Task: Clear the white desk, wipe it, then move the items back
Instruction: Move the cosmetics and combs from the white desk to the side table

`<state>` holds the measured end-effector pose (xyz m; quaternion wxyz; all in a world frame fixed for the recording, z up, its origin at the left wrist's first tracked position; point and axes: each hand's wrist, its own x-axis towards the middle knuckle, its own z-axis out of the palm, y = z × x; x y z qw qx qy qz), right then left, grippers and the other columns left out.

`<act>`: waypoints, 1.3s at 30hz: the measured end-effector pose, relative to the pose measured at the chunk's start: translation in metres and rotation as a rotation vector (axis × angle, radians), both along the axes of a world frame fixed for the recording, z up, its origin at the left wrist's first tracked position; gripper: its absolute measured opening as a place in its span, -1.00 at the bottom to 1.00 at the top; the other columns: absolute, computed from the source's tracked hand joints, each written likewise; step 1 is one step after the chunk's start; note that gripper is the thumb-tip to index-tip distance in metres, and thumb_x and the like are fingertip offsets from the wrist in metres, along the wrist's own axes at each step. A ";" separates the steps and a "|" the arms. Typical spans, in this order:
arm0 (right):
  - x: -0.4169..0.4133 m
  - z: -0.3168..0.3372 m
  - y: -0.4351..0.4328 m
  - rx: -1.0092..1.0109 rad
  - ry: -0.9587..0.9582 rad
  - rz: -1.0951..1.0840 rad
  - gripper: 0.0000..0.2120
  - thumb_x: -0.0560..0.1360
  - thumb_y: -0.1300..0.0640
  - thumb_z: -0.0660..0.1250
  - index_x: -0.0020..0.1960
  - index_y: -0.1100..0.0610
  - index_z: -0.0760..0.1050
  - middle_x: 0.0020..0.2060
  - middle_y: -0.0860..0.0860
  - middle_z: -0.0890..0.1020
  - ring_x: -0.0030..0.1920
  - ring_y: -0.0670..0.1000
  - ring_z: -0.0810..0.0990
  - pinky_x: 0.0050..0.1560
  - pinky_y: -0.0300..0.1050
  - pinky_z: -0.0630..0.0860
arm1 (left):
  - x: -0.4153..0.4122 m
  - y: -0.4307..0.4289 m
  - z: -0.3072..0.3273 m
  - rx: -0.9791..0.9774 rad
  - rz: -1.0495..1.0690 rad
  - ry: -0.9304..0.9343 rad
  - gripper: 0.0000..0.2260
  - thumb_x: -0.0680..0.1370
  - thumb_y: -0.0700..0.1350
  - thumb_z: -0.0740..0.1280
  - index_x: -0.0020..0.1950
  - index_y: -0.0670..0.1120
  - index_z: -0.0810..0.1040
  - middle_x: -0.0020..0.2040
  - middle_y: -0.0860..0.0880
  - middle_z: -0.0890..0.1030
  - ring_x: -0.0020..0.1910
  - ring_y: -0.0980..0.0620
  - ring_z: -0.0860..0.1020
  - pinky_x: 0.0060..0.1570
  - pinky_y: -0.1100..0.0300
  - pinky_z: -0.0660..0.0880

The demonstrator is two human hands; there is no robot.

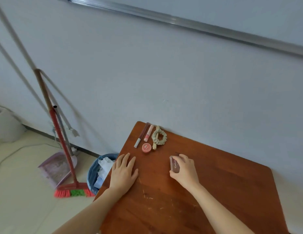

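Observation:
A brown wooden table [215,191] stands against the wall. My right hand [185,171] grips a small brown-pink rectangular case [174,164] resting on the table. My left hand [124,173] lies flat on the table near its left edge, fingers straight, holding nothing. At the far left corner lie a long brown pencil-like stick [142,135], a pink tube [148,133], a pale green scrunchie [159,136] over a beige stick [155,141], and a round red tin [146,147].
Left of the table stands a blue-lined bin [95,173] holding crumpled paper. A red broom [69,190] and a pale purple dustpan [54,168] lean by the wall. The floor is pale tile; a white rounded object [5,125] sits far left.

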<state>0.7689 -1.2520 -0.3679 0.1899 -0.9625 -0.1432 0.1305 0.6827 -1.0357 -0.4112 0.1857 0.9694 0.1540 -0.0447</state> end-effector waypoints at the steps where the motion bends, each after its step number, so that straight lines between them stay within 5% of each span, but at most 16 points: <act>1: 0.003 -0.002 0.005 -0.002 -0.004 -0.001 -0.47 0.42 -0.02 0.35 0.36 -0.03 0.30 0.38 -0.01 0.27 0.33 0.07 0.23 0.24 -0.10 0.39 | -0.002 0.000 0.000 0.008 0.001 0.012 -0.53 0.58 0.15 0.04 0.48 0.09 0.12 0.52 0.05 0.08 0.50 -0.01 -0.02 0.46 -0.01 -0.05; 18: 0.070 -0.010 0.066 -0.019 -0.071 -0.272 -0.52 0.43 0.05 0.33 0.33 0.06 0.34 0.38 0.12 0.28 0.32 0.21 0.23 0.26 0.06 0.32 | 0.000 -0.001 -0.002 0.092 -0.011 0.054 -0.54 0.57 0.18 -0.01 0.45 0.08 0.18 0.50 0.03 0.15 0.49 -0.03 0.04 0.46 -0.02 -0.05; 28: 0.070 -0.012 0.066 -0.046 -0.115 -0.177 -0.49 0.50 -0.03 0.27 0.38 0.12 0.28 0.41 0.20 0.21 0.39 0.21 0.17 0.31 0.08 0.29 | 0.000 -0.002 -0.001 0.098 -0.021 0.090 -0.53 0.57 0.18 -0.04 0.45 0.08 0.14 0.51 0.02 0.11 0.50 -0.04 0.00 0.46 -0.02 -0.07; 39: -0.026 -0.024 0.041 -0.144 -0.151 0.036 -0.51 0.55 -0.09 0.13 0.44 0.01 0.19 0.48 0.10 0.10 0.48 0.10 0.04 0.42 -0.03 0.17 | -0.001 -0.004 0.005 0.105 -0.007 0.074 -0.53 0.57 0.16 -0.03 0.47 0.06 0.12 0.50 0.01 0.12 0.49 -0.05 0.02 0.45 -0.02 -0.01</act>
